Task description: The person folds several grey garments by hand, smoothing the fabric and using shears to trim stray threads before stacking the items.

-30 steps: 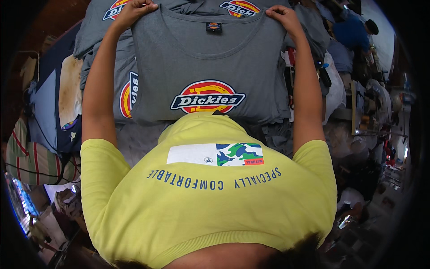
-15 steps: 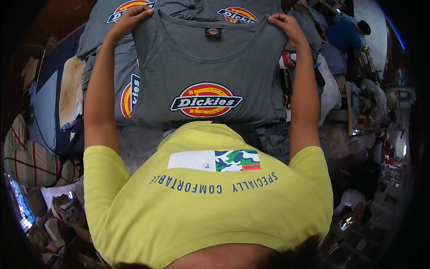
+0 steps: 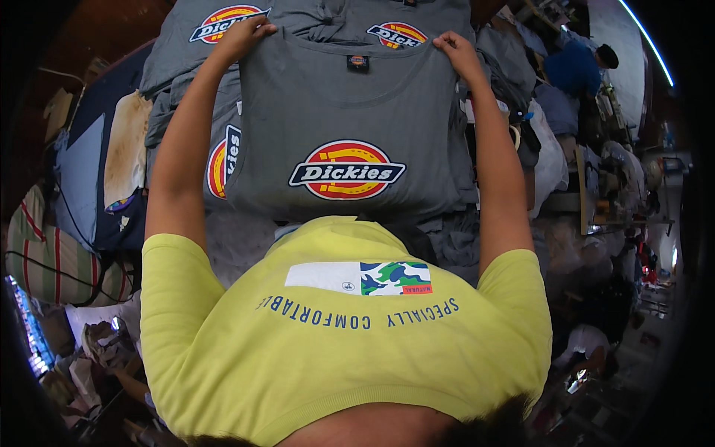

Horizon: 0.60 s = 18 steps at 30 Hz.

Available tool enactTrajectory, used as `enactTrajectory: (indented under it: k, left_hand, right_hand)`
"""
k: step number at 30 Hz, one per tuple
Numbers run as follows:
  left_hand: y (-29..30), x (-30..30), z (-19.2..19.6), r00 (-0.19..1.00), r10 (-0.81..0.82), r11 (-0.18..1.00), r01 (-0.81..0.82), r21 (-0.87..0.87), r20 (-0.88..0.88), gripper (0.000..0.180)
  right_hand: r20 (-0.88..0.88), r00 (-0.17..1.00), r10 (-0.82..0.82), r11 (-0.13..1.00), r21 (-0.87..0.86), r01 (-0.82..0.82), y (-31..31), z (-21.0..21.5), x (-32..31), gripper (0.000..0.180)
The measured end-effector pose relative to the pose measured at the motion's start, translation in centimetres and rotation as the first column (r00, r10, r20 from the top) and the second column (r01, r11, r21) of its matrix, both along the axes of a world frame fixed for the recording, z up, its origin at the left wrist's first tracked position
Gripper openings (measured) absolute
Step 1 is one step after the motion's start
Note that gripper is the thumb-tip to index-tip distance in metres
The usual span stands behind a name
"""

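Note:
A grey shirt (image 3: 328, 104) hangs spread between my two hands, its wide neckline toward the far side and a dark label inside the collar. On its chest is a red and yellow oval print with a dark band. My left hand (image 3: 246, 37) pinches the left shoulder, and my right hand (image 3: 458, 54) pinches the right shoulder. More grey shirts (image 3: 170, 63) with the same print lie heaped on the work surface beyond and to the left, partly covered by the held one. The shirt's lower part is hidden below my chest.
At the left are a stained tan cloth (image 3: 125, 145), a light blue panel (image 3: 77, 179) and a striped cushion (image 3: 56, 257) with a dark cord. A white plastic bag (image 3: 550, 153) hangs at the right. Farther right, a person in blue (image 3: 572, 67) bends over.
Both hands have come slightly closer together, still holding the shoulders. The shirt's neckline has sagged and moved a little toward me.

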<state>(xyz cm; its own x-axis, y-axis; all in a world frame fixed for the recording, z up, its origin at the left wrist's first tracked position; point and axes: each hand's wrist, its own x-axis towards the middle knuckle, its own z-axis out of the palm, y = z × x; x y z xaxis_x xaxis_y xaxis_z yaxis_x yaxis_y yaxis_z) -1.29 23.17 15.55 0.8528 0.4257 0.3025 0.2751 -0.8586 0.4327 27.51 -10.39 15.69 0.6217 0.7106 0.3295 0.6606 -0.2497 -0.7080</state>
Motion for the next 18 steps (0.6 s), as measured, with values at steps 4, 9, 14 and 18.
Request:
enactTrajectory:
  k: [4, 9, 14, 18]
  left_hand:
    - [-0.8, -2.8, 2.7, 0.993, -0.112, 0.967, 0.099, -0.234, -0.043, 0.036]
    - [-5.7, -11.2, 14.3, 0.890, -0.455, 0.880, 0.446, -0.164, -0.017, 0.044]
    - [-6.7, -13.6, 21.4, 0.622, -0.305, 0.427, 0.766, -0.480, 0.721, 0.038]
    - [-2.0, -6.8, 25.2, 0.904, -0.424, 0.883, 0.427, 0.195, -0.059, 0.028]
  right_hand:
    - [-0.248, 0.965, 0.089, 0.992, -0.069, -0.109, -2.9, 3.5, -2.5, 0.026]
    - [-0.404, 0.841, 0.360, 0.847, -0.238, -0.476, -10.5, 14.6, -8.9, 0.030]
    - [-0.311, 0.586, 0.748, 0.645, 0.137, -0.752, -13.0, 24.1, -10.1, 0.043]
    - [0.231, 0.750, 0.620, 0.530, -0.828, -0.183, -2.4, 26.0, -6.4, 0.034]
